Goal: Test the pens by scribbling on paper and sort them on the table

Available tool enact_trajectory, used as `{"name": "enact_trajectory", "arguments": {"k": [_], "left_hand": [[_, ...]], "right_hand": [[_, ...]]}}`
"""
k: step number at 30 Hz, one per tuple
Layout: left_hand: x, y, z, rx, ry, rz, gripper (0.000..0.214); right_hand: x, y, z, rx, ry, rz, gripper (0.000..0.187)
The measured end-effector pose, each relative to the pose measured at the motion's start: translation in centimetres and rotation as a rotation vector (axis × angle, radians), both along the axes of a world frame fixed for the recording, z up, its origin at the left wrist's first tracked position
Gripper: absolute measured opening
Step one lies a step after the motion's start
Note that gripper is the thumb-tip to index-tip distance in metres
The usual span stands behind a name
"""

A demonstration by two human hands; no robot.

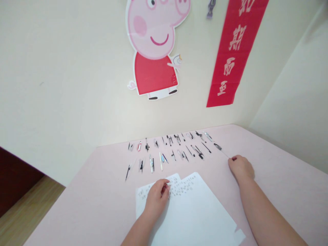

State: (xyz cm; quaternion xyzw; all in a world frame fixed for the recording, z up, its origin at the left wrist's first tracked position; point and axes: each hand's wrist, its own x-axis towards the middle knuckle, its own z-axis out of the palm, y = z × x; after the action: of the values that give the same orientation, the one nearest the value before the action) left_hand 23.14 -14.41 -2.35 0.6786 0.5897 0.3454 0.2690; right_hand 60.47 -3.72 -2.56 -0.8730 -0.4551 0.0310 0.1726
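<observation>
My left hand [157,196] rests on the white sheets of paper [194,208] with handwriting near their top edge; its fingers are curled loosely on the page. My right hand [241,168] lies on the pink table [269,160], fingers closed in a pinch on the end of a clear pen [221,150] with a black tip. This pen is the rightmost of several pens [174,148] laid out in two rows beyond the paper.
The table stands in a corner against a cream wall. On the wall hang a cartoon pig cut-out [156,48] and a red banner [234,51] with characters. Wooden floor [23,212] shows at the lower left.
</observation>
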Motion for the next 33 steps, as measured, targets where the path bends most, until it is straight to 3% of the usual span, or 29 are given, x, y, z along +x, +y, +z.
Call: {"name": "enact_trajectory", "arguments": {"k": [17, 24, 29, 33], "left_hand": [[-0.9, 0.6, -0.9, -0.002, -0.009, -0.079, 0.023], [-0.7, 0.4, -0.5, -0.014, 0.022, -0.089, 0.022], [-0.6, 0.2, 0.0, -0.007, 0.073, -0.097, 0.022], [-0.6, 0.3, 0.1, -0.009, 0.115, -0.107, 0.022]], "right_hand": [[-0.1, 0.0, 0.1, 0.008, -0.029, 0.051, 0.032], [-0.4, 0.5, 0.1, 0.03, -0.079, 0.078, 0.034], [-1.2, 2.2, 0.8, 0.141, -0.243, 0.164, 0.035], [-2.0, 5.2, 1.1, 0.173, -0.348, 0.271, 0.033]]}}
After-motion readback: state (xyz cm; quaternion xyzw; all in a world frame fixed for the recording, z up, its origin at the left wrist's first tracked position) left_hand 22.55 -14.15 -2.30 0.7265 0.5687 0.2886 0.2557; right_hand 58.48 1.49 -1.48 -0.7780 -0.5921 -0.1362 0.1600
